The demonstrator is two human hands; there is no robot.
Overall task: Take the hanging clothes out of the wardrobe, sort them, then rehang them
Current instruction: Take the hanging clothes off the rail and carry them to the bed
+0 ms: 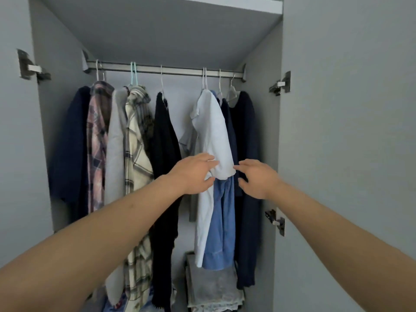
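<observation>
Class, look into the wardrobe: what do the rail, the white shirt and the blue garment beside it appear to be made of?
Rail: probably metal, with a silvery, faintly shiny surface. White shirt: thin woven cloth, perhaps cotton, matte and softly creased. Blue garment: looks like denim or chambray, matte mid-blue with a stitched hem; the weave is too small to confirm.

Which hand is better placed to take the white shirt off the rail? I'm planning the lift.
Left, probably: the left hand already touches the white shirt at its sleeve hem, while the right hand hovers beside it.

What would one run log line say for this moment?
stage: reaching | left hand: touching white shirt sleeve | right hand: open beside sleeve | clothes: all on rail
</observation>
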